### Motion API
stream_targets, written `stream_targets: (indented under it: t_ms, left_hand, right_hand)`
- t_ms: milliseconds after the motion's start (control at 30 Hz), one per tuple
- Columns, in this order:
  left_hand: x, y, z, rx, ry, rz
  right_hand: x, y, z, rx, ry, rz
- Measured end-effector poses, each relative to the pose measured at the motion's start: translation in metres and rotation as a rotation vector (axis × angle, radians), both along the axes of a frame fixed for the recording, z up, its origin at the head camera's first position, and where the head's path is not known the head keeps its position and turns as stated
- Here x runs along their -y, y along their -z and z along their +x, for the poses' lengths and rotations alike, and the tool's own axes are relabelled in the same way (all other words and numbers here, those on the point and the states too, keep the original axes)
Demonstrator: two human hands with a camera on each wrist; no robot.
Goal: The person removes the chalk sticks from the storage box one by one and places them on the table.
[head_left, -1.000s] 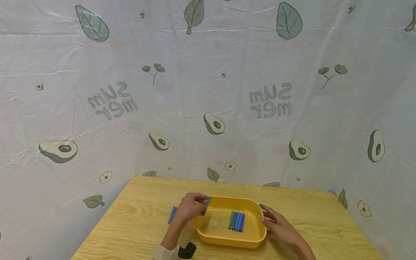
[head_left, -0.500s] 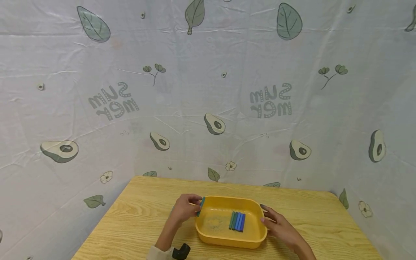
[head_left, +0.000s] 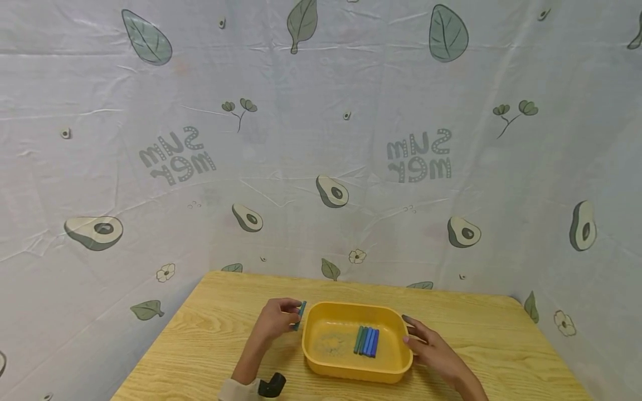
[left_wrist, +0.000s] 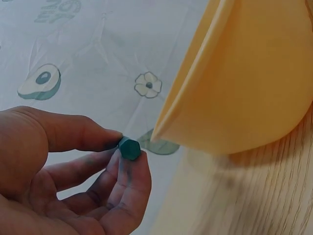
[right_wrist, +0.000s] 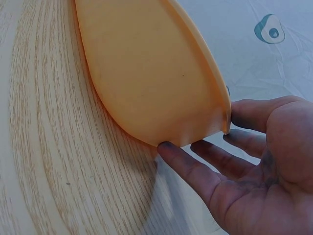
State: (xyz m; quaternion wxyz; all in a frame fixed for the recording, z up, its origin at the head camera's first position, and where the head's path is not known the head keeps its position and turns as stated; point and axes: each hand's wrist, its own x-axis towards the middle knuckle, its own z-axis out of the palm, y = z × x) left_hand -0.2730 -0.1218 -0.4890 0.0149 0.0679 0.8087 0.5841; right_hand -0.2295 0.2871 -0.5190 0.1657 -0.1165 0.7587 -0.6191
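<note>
My left hand pinches a green hexagonal crayon between thumb and fingertips, just outside the left rim of a yellow plastic basin. In the head view the crayon tilts slightly, and the left wrist view looks onto its six-sided end. At the basin's right end, my right hand holds the rim, thumb at the edge and fingers against the outer wall. Dark colour stains the fingertips of both hands. Inside the basin, several green and blue crayons lie side by side in a row right of the middle.
A wood-grain table carries the basin. Behind it hangs a pale printed curtain with leaves and avocados. Dark smudges mark the left part of the basin floor. A black device sits on my left wrist.
My left hand has moved left with the green crayon, from over the basin to beside it. It now hides the two crayons seen earlier on the table. My right hand stays put.
</note>
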Motion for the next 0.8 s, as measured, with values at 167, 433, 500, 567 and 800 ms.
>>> stream_targets:
  t_ms: [167, 433, 500, 567, 800]
  left_hand:
    - [0.008, 0.006, 0.0, 0.014, -0.014, 0.006]
    - [0.033, 0.019, -0.001, 0.011, -0.045, -0.045]
    - [0.039, 0.021, -0.001, 0.014, -0.056, -0.054]
    - [0.046, 0.023, 0.0, 0.015, -0.07, -0.068]
    - [0.065, 0.029, -0.002, 0.021, -0.139, -0.095]
  right_hand:
    - [0.001, 0.002, 0.0, 0.006, -0.01, -0.006]
    - [-0.001, -0.001, -0.001, 0.006, -0.005, 0.001]
    - [-0.001, -0.001, -0.001, -0.001, -0.004, 0.008]
    - [-0.001, -0.001, -0.001, -0.003, -0.006, 0.011]
    - [-0.001, 0.0, -0.001, -0.002, -0.021, 0.0]
